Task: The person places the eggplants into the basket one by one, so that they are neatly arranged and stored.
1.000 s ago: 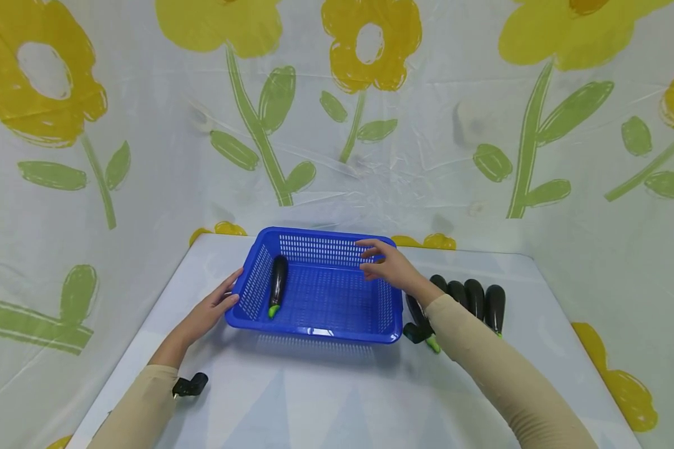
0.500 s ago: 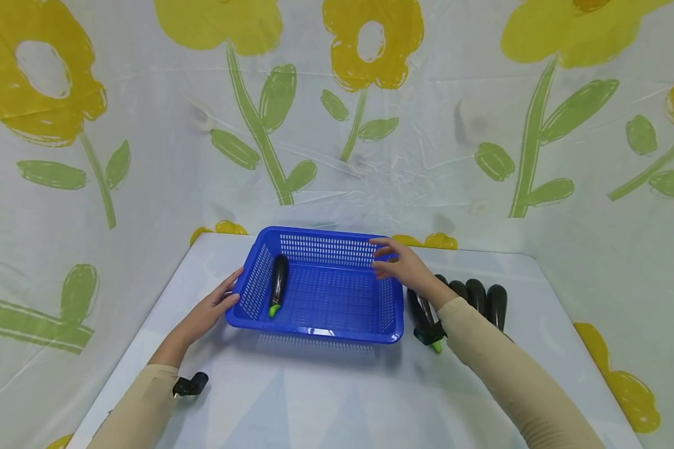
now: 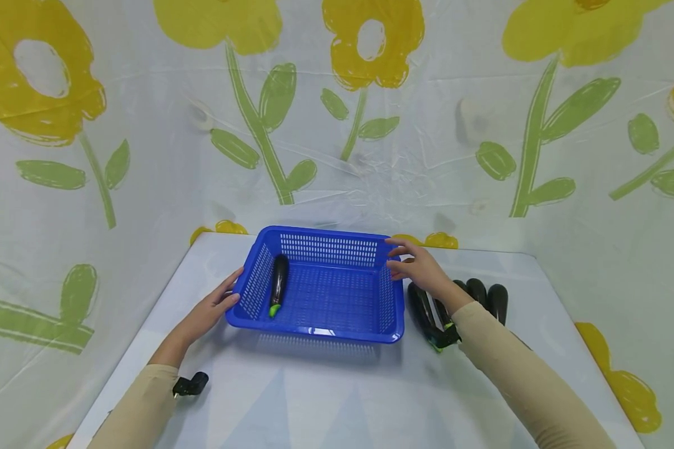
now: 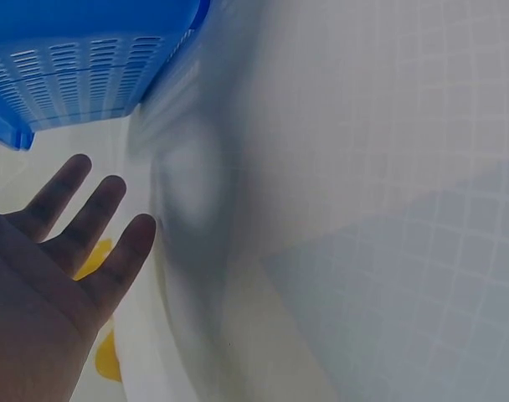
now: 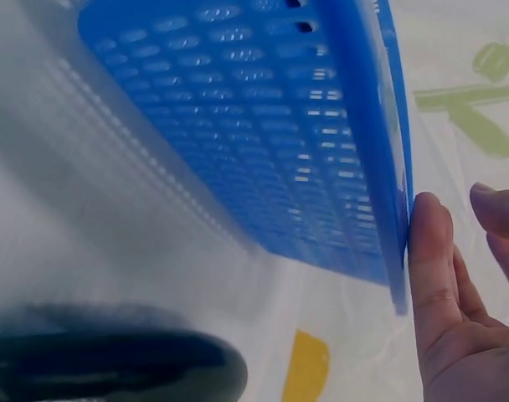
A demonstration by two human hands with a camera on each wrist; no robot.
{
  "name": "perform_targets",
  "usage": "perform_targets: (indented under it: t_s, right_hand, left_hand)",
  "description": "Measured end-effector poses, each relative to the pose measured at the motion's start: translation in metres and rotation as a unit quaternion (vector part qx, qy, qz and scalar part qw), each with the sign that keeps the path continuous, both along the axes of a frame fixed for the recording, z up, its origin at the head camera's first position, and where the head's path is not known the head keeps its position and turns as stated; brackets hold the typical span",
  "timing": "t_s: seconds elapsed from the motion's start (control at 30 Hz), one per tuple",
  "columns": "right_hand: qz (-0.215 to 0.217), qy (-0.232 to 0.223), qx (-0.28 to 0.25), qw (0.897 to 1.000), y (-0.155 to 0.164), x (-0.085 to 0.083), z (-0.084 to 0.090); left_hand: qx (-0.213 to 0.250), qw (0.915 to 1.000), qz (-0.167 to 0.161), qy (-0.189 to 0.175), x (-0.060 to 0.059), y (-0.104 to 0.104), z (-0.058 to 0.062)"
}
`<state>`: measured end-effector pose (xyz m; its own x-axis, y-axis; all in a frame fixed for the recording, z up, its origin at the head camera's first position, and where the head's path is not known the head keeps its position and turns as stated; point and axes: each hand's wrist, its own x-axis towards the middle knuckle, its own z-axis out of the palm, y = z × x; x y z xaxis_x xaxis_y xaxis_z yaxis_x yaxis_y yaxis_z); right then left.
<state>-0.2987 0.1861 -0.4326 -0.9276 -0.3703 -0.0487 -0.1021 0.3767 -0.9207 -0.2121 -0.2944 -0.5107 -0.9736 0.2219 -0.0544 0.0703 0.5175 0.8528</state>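
Note:
A blue plastic basket (image 3: 326,332) stands near the back of the table, and one dark eggplant (image 3: 279,280) with a green cap lies along its left side. My left hand (image 3: 208,315) rests at the basket's left rim, fingers extended. In the left wrist view the spread fingers (image 4: 112,268) hold nothing. Over the right rim hovers my right hand (image 3: 422,268), fingers loosely bent and nothing between them. A fingertip (image 5: 430,218) is right at the rim in the right wrist view. Several more eggplants (image 3: 497,303) lie right of the basket, partly hidden by my right forearm.
The white table (image 3: 337,393) carries a pale blue triangle print. Its back edge meets a flowered curtain (image 3: 427,156), which also hangs at both sides. Close to the basket's right side lies the nearest eggplant (image 3: 419,304), with its green end toward me.
My right hand has moved rightward from over the basket's inside to its right rim, uncovering more of the nearest eggplants. The left hand, the basket and the eggplant in it have stayed put.

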Motion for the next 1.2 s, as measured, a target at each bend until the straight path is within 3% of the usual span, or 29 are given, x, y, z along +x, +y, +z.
perform_targets:
  t_s: [0.47,0.67,0.93,1.2]
  right_hand:
    - [-0.073,0.028,0.037,0.996,0.03,0.007,-0.017]
    - [-0.081,0.006,0.069,0.994,0.043,0.012,-0.029]
    - [-0.079,0.027,0.157,0.984,0.057,0.02,-0.042]
    - [-0.077,0.045,0.197,0.976,0.061,0.024,-0.049]
  left_hand:
    - [-0.013,0.9999,0.004,0.003,-0.001,0.0,0.002]
    - [-0.012,0.9999,0.003,0.0,-0.001,0.0,0.004]
    - [-0.009,0.9999,0.003,-0.003,0.0,0.0,0.002]
    - [-0.01,0.9999,0.006,-0.003,0.0,0.0,0.0]
